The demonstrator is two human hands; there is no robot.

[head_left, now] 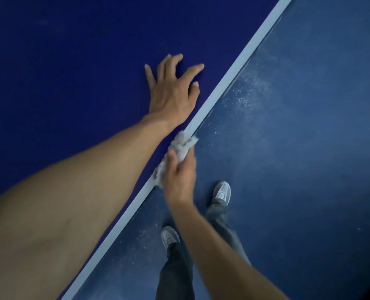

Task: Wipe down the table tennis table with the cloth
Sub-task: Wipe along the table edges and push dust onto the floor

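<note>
The dark blue table tennis table [71,72] fills the upper left, and its white edge line [240,61] runs diagonally from top right to bottom left. My left hand [173,92] rests on the tabletop with fingers spread, close to that edge. My right hand [179,172] grips a crumpled white cloth [183,146] and holds it against the table's edge, thumb on top and fingers curled round the side. The cloth lies just below my left wrist.
Beyond the table edge lies a blue floor [298,148] with pale dusty specks near the table. My two feet in grey shoes [222,191] stand on it close to the edge, below my right arm.
</note>
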